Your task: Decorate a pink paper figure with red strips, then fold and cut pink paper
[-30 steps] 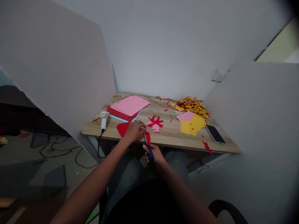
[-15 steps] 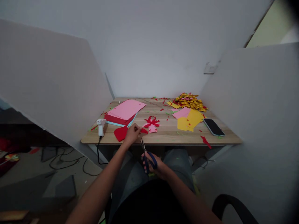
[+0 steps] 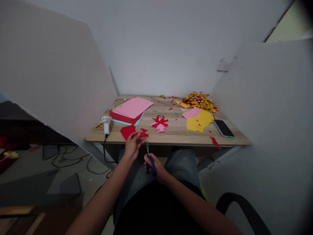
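My left hand [image 3: 132, 146] is at the table's front edge, fingers closed on a small piece of red paper [image 3: 144, 134]. Dark-blue-handled scissors [image 3: 152, 163] are gripped in my right hand [image 3: 158, 169], just below that edge. Their blades point up and slightly left, near the red piece and a little apart from each other. Beyond my left hand lies a larger red paper [image 3: 127, 131], partly covered by it. A red and pink paper cutout shape [image 3: 160, 124] lies flat on the table in front of me.
Pink sheets [image 3: 133, 107] lie over red and light blue ones at the left, near a white glue gun [image 3: 106, 124] with a black cord. Yellow paper [image 3: 201, 120], a phone [image 3: 223, 128] and a heap of folded yellow pieces [image 3: 200, 101] occupy the right. Scraps are scattered around.
My left hand has shifted left and lower, turning so the red piece shows more. The scissors have swung more upright, and my right hand has moved slightly left. The view has tilted slightly.
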`<state>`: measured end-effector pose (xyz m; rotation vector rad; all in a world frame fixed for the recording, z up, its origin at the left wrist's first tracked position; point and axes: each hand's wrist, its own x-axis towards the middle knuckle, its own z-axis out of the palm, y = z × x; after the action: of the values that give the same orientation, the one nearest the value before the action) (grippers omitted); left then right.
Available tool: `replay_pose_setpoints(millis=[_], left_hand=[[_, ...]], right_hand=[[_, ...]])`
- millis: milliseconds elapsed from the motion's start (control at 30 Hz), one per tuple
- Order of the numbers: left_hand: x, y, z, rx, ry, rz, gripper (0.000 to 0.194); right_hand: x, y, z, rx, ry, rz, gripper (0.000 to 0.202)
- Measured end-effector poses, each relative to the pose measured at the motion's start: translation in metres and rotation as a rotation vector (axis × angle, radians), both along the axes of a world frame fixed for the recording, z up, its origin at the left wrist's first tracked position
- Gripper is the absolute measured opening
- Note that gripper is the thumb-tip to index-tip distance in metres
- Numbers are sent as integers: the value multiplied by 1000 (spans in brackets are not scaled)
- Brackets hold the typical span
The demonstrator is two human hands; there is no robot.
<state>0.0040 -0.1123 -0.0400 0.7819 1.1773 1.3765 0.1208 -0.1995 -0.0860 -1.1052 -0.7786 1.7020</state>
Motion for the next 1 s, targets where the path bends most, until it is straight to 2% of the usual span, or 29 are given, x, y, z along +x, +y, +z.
replay_pose_setpoints(millis=[167,367,533,600,667,800,867,1000], left_hand=[[-8,3,-3,-65,-54,-37,20],[-12,-3,-14,-29,41,72,24],[-12,-3,-21,-6,108,130,24],[-11,-2,-23,2,118,142,23],[-10,-1,-23,12,120,151,23],[-10,-1,-22,33,99,158,22],[-11,0,-20,44,77,159,20],[-13,0,-18,62,34,150,17]], right_hand=[[2,-10,3,6,-21,36,63],[2,0,0,-7,-49,-4,63],[-2,6,-6,-13,-147,-32,31],[-2,7,-8,-5,-195,-43,25],[-2,7,-9,16,-237,-56,29],[3,4,-3,89,-281,-99,56],[9,0,6,121,-289,-108,62],[30,-6,29,139,-322,-93,61]])
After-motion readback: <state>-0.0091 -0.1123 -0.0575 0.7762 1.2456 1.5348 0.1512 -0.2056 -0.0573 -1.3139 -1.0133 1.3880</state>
